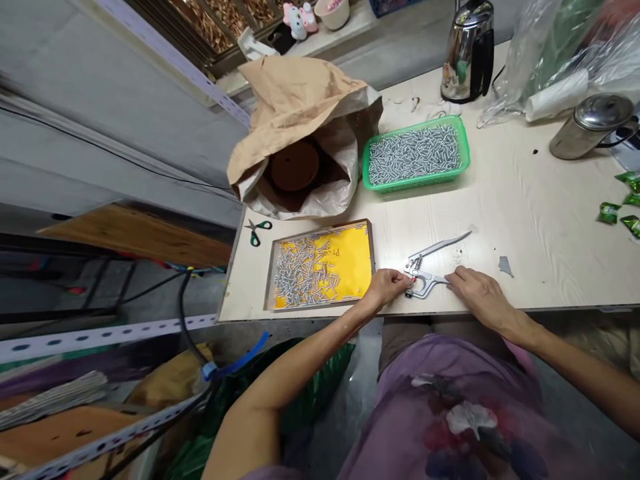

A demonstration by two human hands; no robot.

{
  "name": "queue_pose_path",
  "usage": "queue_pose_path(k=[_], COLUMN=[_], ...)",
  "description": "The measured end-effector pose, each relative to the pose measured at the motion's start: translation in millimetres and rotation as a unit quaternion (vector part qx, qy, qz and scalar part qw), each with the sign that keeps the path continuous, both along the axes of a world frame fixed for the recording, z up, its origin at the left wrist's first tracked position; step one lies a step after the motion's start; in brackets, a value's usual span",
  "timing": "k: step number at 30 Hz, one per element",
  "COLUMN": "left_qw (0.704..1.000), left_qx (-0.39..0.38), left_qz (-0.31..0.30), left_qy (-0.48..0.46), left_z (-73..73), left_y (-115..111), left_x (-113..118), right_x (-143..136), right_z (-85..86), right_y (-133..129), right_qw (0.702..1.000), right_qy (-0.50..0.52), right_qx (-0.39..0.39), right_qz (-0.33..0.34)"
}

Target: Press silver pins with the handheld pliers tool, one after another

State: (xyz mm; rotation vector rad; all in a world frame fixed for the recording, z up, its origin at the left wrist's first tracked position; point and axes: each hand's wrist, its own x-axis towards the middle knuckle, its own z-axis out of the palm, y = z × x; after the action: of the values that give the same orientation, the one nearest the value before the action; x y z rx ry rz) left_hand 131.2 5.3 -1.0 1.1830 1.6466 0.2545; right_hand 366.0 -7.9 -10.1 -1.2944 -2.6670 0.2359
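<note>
Grey metal hand pliers (423,288) lie near the table's front edge, their two handles spread apart and a coil spring between them. My right hand (477,297) has its fingers closed on the end of the lower handle. At the pliers' head, the fingertips of my left hand (387,288) are pinched together beside a small red spot; whatever they hold is too small to make out. Left of that hand lies a shallow tray (371,248) with a yellow bottom, holding many small silvery spring-like pieces (297,275), mostly heaped at its left side.
A green plastic basket (465,143) full of similar silvery pieces stands behind. Beside it slumps an open brown paper sack (305,93). Scissors (257,230) lie at the left edge. A kettle (467,53), a metal pot (590,123) and green wrapped packets (609,213) are at the right.
</note>
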Motion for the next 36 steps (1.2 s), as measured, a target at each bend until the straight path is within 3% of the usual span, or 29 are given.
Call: queue_pose_path(k=[7,13,18,24,31,33,36], left_qw=[0.997,0.994,0.996,0.996,0.994,0.992,0.979], left_qx=[-0.045,-0.074,-0.077,-0.079,-0.085,-0.064,0.087], left_qz=[-0.054,-0.057,-0.041,-0.035,-0.055,-0.083,-0.115], left_qy=[0.040,0.051,0.036,0.031,0.037,0.065,0.143], left_z=[8.8,10.4,5.6,4.8,3.9,5.7,10.0], left_y=[8.1,10.6,7.4,5.3,5.6,3.1,-3.7], left_x=[2.6,2.0,0.4,0.4,-0.4,-1.9,-1.6], right_x=[0.6,0.9,4.8,7.5,0.7,-0.7,-2.7], right_z=[-7.7,-5.4,4.0,-0.5,9.4,11.8,13.1], right_y=[-1.3,-1.2,18.7,49.8,48.3,44.2,38.8], right_qw=[1.000,1.000,1.000,0.999,0.998,0.998,0.999], right_qy=[0.014,0.003,0.003,-0.022,-0.036,-0.034,-0.027], right_qx=[0.002,-0.009,-0.005,0.003,-0.003,-0.009,-0.016], right_qz=[0.001,0.003,-0.001,0.034,0.048,0.046,0.035])
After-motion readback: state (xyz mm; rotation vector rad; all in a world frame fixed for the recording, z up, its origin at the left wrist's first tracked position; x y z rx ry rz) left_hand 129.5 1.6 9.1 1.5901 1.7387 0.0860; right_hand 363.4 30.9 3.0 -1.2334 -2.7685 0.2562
